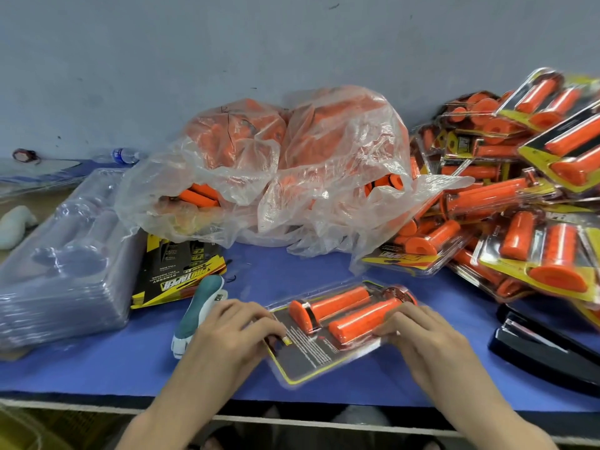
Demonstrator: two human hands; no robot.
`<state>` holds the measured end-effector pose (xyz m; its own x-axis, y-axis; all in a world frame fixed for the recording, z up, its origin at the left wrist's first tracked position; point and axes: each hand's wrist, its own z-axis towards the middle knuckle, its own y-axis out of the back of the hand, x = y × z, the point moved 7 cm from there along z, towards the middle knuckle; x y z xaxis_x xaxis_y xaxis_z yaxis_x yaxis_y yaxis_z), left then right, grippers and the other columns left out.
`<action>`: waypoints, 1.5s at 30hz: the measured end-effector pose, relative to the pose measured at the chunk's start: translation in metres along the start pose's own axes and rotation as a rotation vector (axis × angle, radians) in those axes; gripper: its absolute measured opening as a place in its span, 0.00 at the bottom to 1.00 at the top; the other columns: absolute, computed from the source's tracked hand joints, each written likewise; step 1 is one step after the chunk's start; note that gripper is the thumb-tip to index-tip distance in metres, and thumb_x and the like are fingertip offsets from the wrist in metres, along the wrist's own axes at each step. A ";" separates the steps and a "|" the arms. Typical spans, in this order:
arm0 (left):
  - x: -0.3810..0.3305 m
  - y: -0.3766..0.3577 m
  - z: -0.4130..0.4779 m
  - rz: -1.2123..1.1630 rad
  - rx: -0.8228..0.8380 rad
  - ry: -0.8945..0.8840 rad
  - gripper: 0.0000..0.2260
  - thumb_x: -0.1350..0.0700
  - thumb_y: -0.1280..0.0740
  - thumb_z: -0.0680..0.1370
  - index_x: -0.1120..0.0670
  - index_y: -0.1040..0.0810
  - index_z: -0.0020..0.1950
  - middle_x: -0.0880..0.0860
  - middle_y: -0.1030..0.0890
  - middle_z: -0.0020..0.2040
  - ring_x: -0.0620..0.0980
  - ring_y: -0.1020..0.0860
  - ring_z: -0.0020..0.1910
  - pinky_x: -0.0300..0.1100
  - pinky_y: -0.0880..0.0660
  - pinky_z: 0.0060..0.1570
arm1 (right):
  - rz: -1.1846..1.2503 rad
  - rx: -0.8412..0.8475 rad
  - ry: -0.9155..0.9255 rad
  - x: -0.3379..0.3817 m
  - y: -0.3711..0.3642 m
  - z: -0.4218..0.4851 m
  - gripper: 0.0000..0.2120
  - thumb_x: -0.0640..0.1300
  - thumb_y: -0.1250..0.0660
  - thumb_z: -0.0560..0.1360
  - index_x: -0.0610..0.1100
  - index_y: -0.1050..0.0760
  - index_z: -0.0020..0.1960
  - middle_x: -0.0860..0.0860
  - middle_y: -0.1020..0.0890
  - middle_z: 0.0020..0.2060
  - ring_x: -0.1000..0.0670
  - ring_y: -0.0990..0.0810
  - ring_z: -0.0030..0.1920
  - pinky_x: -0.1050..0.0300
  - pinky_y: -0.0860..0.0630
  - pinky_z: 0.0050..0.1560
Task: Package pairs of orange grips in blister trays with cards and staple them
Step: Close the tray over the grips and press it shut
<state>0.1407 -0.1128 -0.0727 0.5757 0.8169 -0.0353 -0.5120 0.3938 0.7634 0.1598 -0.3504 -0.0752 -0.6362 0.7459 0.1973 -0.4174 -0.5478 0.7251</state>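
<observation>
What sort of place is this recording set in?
Likely a packing bench in a small factory: a heap of finished packs, a stack of empty trays, bags of loose grips, and a stapler beside the pack being assembled.

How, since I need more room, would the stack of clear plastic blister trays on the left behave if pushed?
Probably light: the stack of clear plastic blister trays is thin, empty shells. Nested loosely, upper trays may slide off. It likely glides easily on the blue table cover.
</observation>
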 end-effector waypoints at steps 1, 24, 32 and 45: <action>0.001 0.001 -0.001 0.007 -0.005 0.008 0.06 0.58 0.28 0.70 0.50 0.17 0.45 0.46 0.20 0.43 0.50 0.22 0.40 0.42 0.29 0.49 | -0.010 0.002 0.016 0.003 0.000 0.000 0.07 0.38 0.31 0.73 0.49 0.24 0.43 0.59 0.23 0.43 0.49 0.23 0.40 0.57 0.28 0.41; -0.070 -0.014 0.002 0.105 -0.114 -0.228 0.06 0.59 0.32 0.79 0.48 0.19 0.46 0.49 0.29 0.36 0.50 0.30 0.36 0.43 0.30 0.49 | 0.539 0.246 -0.469 -0.023 -0.016 -0.005 0.17 0.54 0.34 0.77 0.66 0.31 0.64 0.67 0.27 0.62 0.67 0.28 0.62 0.65 0.31 0.58; -0.113 -0.020 0.016 0.046 -0.108 -0.279 0.07 0.58 0.31 0.76 0.46 0.21 0.42 0.48 0.31 0.36 0.47 0.31 0.34 0.38 0.29 0.44 | 0.215 0.539 -0.730 -0.070 -0.033 -0.011 0.08 0.48 0.38 0.81 0.49 0.20 0.52 0.52 0.16 0.47 0.49 0.19 0.52 0.51 0.26 0.56; -0.012 -0.026 0.010 0.059 0.114 -0.030 0.18 0.52 0.21 0.66 0.48 0.18 0.54 0.47 0.20 0.54 0.49 0.20 0.53 0.44 0.28 0.55 | -0.075 0.640 -0.482 -0.072 -0.038 0.019 0.04 0.47 0.46 0.83 0.55 0.34 0.52 0.54 0.19 0.44 0.47 0.21 0.45 0.46 0.24 0.48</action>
<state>0.1540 -0.1370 -0.0855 0.5665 0.8235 0.0304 -0.4707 0.2931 0.8322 0.2336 -0.3760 -0.1044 -0.2102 0.9335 0.2904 0.0979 -0.2755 0.9563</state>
